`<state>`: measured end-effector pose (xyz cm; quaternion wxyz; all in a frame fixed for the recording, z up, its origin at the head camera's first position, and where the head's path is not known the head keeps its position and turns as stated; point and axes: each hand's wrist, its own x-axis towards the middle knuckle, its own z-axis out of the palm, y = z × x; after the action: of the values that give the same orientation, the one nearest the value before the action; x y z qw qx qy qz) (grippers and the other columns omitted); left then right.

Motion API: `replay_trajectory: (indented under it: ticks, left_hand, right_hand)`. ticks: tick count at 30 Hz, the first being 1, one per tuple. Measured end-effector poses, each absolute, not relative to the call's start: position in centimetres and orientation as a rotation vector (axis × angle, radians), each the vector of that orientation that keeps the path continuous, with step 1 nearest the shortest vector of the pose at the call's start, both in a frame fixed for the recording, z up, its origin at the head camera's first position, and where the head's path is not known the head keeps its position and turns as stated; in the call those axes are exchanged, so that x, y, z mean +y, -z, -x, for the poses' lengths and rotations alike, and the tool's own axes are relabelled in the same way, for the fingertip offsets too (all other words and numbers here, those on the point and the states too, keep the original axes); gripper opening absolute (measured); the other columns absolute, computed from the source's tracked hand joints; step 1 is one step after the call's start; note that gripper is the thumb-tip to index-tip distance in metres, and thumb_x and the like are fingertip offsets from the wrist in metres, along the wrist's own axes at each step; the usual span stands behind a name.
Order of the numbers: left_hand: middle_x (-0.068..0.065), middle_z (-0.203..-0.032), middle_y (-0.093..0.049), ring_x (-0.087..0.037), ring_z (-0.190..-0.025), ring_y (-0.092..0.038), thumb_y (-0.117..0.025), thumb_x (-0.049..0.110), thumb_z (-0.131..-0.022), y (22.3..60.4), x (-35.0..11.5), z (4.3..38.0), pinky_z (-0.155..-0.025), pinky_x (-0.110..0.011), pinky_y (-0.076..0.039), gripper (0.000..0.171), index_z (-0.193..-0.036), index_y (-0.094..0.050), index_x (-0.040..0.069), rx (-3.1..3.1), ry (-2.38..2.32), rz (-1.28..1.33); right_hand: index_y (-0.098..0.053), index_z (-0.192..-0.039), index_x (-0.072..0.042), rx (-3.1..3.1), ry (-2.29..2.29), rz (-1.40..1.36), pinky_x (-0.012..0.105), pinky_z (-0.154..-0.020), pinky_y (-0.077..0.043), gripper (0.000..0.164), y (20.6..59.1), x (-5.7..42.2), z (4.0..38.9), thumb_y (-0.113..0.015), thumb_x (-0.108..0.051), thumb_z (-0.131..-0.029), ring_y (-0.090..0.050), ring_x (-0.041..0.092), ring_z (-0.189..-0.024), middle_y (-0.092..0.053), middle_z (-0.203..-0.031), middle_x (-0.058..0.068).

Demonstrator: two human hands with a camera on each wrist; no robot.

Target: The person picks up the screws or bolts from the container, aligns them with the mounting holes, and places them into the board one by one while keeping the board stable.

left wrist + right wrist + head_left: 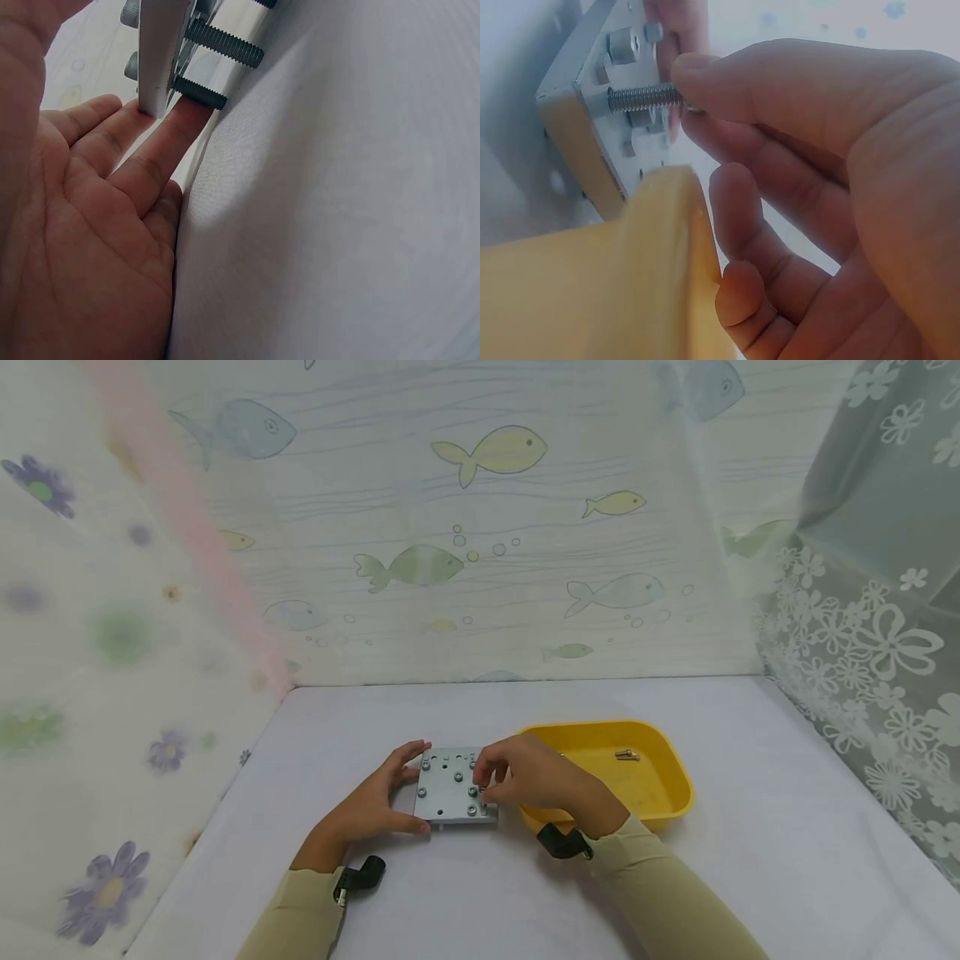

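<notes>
A silver metal plate point(442, 789) lies on the table with several socket-head screws standing in its holes. My left hand point(367, 802) holds it at the left side, thumb on the near edge and a finger at the far corner. Dark threaded screw ends point(225, 43) stick out beneath the plate in the left wrist view. Over the plate's right side, my right hand point(536, 777) pinches a silver screw point(645, 98) between thumb and forefinger. Its threaded end points at the plate face; whether the tip is in a hole I cannot tell.
Right of the plate stands a yellow tray point(681, 781), its rim close under my right hand. A few loose screws point(627, 755) lie inside it. A white cloth covers the table, and patterned curtains hang at the back and both sides.
</notes>
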<state>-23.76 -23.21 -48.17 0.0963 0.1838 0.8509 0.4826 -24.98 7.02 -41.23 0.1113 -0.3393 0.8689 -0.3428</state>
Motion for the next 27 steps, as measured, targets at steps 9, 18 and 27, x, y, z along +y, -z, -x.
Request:
replay_trajectory:
  ticks: [9,18,27]
  left_hand:
    - [0.012,-0.168,-0.031,-0.022,-0.146,-0.047,-0.101,0.034,-0.061,48.28,-23.29,23.49,-0.123,-0.068,-0.015,0.122,-0.157,-0.026,0.046,2.521,-1.418,-0.528]
    - [0.012,-0.168,-0.032,-0.021,-0.147,-0.046,-0.101,0.035,-0.061,48.07,-23.47,23.63,-0.124,-0.066,-0.015,0.123,-0.157,-0.025,0.047,2.523,-1.425,-0.528]
    - [0.013,-0.168,-0.031,-0.023,-0.146,-0.047,-0.101,0.034,-0.062,48.11,-23.13,23.68,-0.123,-0.068,-0.014,0.122,-0.158,-0.026,0.046,2.518,-1.43,-0.556]
  right_hand:
    - [-0.077,-0.094,-0.027,2.549,0.971,0.979,0.026,-0.074,-0.055,0.013,41.39,6.85,24.76,-0.084,-0.02,-0.086,-0.062,0.011,-0.086,-0.072,-0.091,-0.015]
    - [-0.077,-0.091,-0.028,2.552,0.965,0.976,0.026,-0.074,-0.054,0.013,41.36,6.61,24.97,-0.086,-0.022,-0.085,-0.061,0.012,-0.083,-0.072,-0.09,-0.016]
    - [-0.076,-0.087,-0.029,2.579,0.929,0.956,0.026,-0.072,-0.053,0.014,41.85,6.55,24.82,-0.088,-0.022,-0.083,-0.06,0.012,-0.081,-0.07,-0.086,-0.017]
